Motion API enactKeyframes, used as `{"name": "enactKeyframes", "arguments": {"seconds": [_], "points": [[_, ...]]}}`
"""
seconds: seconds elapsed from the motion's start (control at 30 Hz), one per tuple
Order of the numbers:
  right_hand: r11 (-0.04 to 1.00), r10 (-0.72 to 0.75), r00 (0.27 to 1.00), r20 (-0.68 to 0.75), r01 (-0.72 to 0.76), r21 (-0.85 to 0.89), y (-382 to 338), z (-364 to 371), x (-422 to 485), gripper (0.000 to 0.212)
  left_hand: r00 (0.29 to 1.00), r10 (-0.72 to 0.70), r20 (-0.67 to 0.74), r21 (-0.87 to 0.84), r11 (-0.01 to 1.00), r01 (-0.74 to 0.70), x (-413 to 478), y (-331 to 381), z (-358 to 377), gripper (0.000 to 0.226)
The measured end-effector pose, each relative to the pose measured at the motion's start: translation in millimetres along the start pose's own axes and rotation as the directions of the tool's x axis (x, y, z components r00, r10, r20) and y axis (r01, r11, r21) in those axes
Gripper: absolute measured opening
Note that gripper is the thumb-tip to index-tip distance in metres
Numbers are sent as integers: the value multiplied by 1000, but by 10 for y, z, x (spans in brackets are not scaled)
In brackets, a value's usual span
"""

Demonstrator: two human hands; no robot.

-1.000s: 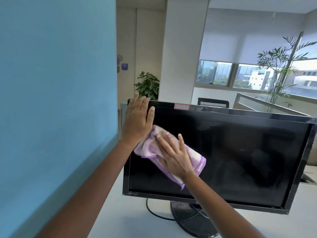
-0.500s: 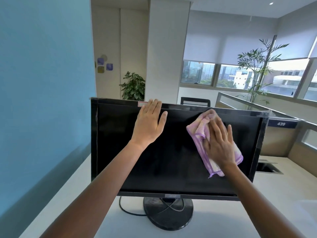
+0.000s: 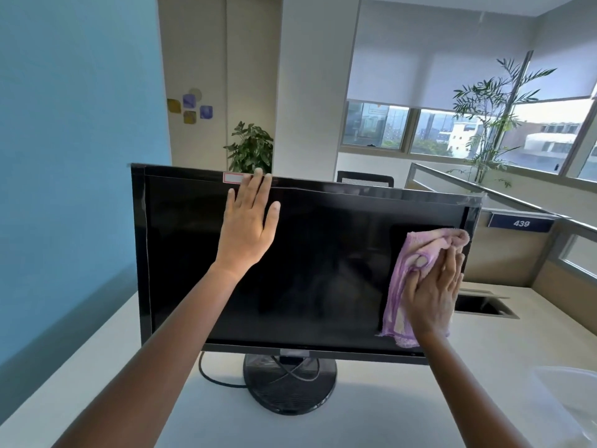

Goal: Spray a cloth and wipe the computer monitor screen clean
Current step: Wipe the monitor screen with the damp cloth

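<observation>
- Monitor [image 3: 323, 270] — black, screen dark, upright on a round black stand [image 3: 289, 388] at the middle of a pale desk [image 3: 387, 412]; dark cable [image 3: 213, 378] looping out from the stand's left side.
- Left hand [image 3: 247, 226] — laid flat on the upper left-centre of the screen, fingers extended and slightly spread, fingertips reaching over the top bezel just beside a small white sticker [image 3: 233, 177]; nothing gripped.
- Right hand [image 3: 431, 295] — pressed palm-first on a cloth [image 3: 407, 276] at the screen's right side, fingers stretched upward and close together, thumb tucked into a fold of the fabric.
- Cloth — pink and lilac, bunched; pinned between right hand and glass, upper end against the right bezel, lower end hanging near the bottom bezel.
- Blue wall [image 3: 74, 156] at left, close beside the monitor's left edge.
- Behind the monitor: leafy potted plant [image 3: 250, 150], a dark chair back [image 3: 365, 181], a low partition bearing a blue plate marked 439 [image 3: 520, 223].
- At far right, a tall thin-leaved plant [image 3: 491, 105] before windows [image 3: 452, 130] with half-lowered blinds.
- Rectangular cable opening [image 3: 483, 305] in the desk, just right of the monitor.
</observation>
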State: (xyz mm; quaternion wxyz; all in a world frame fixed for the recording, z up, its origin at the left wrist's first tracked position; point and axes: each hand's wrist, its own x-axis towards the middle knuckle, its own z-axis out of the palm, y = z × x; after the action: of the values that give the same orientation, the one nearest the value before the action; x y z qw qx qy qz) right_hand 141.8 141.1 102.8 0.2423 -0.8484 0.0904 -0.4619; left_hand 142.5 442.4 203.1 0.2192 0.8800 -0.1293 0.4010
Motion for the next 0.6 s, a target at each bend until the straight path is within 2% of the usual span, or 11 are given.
{"name": "enactKeyframes", "arguments": {"seconds": [0.2, 0.3, 0.47, 0.6], "points": [[972, 203, 979, -21, -199, 123, -380, 234, -280, 67, 998, -50, -41, 131, 990, 55, -352, -408, -51, 64], [964, 217, 976, -10, -212, 159, -729, 397, -449, 69, 992, -101, -81, 171, 979, 113, -435, -636, -85, 63], [988, 60, 998, -8, -58, 145, -1397, 714, -760, 65, 968, -202, -149, 138, 965, 223, -567, -1009, -135, 64], [975, -222, 973, 66, 221, 14, -1899, 953, -1019, 70, 915, -363, -174, -17, 931, 365, -643, -1235, -162, 64]]}}
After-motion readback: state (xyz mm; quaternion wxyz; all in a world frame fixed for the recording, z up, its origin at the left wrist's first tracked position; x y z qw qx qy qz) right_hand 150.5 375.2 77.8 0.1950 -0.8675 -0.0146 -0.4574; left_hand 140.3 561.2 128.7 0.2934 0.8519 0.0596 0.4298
